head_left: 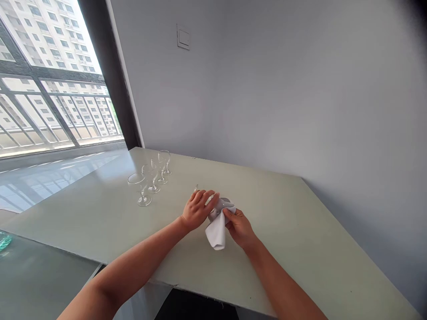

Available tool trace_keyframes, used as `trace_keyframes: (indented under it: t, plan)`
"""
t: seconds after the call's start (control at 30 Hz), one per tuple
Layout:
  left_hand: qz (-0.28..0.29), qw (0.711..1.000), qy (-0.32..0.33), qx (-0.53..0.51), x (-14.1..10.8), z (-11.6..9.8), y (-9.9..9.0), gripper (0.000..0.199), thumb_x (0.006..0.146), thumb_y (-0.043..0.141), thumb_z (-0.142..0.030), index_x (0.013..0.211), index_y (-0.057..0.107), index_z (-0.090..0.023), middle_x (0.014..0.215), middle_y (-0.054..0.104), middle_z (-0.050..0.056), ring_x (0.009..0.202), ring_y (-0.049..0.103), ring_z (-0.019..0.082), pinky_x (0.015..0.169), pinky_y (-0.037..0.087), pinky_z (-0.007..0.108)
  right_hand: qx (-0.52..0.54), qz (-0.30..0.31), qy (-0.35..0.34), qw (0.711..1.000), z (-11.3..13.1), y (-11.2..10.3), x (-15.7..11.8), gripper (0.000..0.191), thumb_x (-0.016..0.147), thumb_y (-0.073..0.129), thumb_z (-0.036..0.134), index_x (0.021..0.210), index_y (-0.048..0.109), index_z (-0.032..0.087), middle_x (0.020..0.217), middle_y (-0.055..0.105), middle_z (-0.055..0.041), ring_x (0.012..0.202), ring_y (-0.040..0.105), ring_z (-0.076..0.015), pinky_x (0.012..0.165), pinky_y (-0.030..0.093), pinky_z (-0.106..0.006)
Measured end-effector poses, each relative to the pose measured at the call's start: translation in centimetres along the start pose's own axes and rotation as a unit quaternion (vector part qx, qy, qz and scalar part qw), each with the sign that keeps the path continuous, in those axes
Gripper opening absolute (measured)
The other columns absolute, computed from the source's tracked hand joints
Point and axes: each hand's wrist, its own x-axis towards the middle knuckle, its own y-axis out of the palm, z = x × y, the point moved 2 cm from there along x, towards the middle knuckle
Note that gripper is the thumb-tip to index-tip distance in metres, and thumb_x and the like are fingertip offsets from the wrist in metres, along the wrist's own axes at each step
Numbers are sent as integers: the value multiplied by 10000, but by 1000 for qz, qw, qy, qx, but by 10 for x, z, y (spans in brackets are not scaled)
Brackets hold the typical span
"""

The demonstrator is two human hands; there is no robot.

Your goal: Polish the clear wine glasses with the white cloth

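Note:
A white cloth [216, 232] is pinched in my right hand [240, 227], its loose end hanging down over the table. My left hand [199, 210] is wrapped round a clear stemmed glass [212, 215], which lies tilted on its side above the tabletop. Part of the cloth is bunched at the mouth of this glass. Most of the glass is hidden by my left fingers and the cloth; a small clear bit of it shows past my left knuckles.
Several clear stemmed glasses stand upright in a row on the left, the nearest glass [144, 201] closest to me. The pale table [283, 249] meets grey walls behind and on the right. A green glass object [4, 241] sits at the far left edge.

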Motion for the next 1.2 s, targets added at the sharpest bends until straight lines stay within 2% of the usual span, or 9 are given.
trace_keyframes:
  t: [0.23,0.47,0.67,0.77,0.83,0.97,1.03,1.1,1.2]
  plan:
    - [87,989,-6,-122,8,13,-11,379,821,448,-443,1159,497,-278,1003,612,60,945,554,162,991,262,384,-141,49,-12,989,10,-7,-5,278,737,566,450,724,581,172,607,518,7,567,464,-128,562,375,-267]
    - [312,913,-22,-261,7,17,-5,527,769,407,-595,1163,491,-254,700,624,-3,585,546,119,596,386,224,-267,140,22,953,17,-20,-6,214,681,636,367,668,608,155,608,539,17,588,485,-126,572,371,-262]
    - [142,983,-3,-116,11,11,-4,468,787,489,-461,1208,460,-257,868,617,74,905,517,211,857,330,366,-96,8,36,995,13,-27,4,320,645,666,421,805,626,147,635,581,-3,592,520,-136,593,399,-281]
    - [154,981,-17,-120,11,15,-2,363,809,477,-411,1132,531,-256,710,596,56,825,520,197,830,342,363,-63,-9,45,997,11,-25,3,328,637,674,418,830,611,160,629,559,10,565,493,-121,558,387,-265]
    - [219,954,-65,-196,11,23,-3,349,803,470,-442,1077,564,-248,663,582,31,726,521,167,744,380,316,-118,34,36,992,14,-23,0,294,624,689,389,790,614,158,634,553,13,577,486,-117,566,382,-260]
    - [448,786,-109,-413,6,30,-6,426,785,408,-543,810,609,-168,560,536,2,524,468,113,552,388,246,-215,160,36,963,21,-20,-7,246,609,699,368,612,581,151,568,495,28,557,448,-108,540,355,-246]
    - [484,744,-104,-448,5,28,-8,471,808,344,-546,730,589,-151,564,552,18,523,480,117,549,392,249,-203,166,41,964,22,-22,-7,257,611,696,375,606,577,147,557,484,31,546,441,-106,530,349,-245]
    - [429,798,-116,-407,6,23,-6,432,828,324,-514,806,592,-176,675,609,36,615,532,139,607,406,263,-171,118,47,977,20,-24,-4,269,609,699,381,669,601,138,584,511,22,558,460,-113,544,361,-252]
    - [243,939,-97,-225,9,14,-3,339,793,455,-462,1034,553,-244,864,627,56,838,545,193,792,376,336,-80,14,74,994,11,-26,3,312,614,691,400,770,614,141,608,543,10,561,483,-123,556,382,-266]
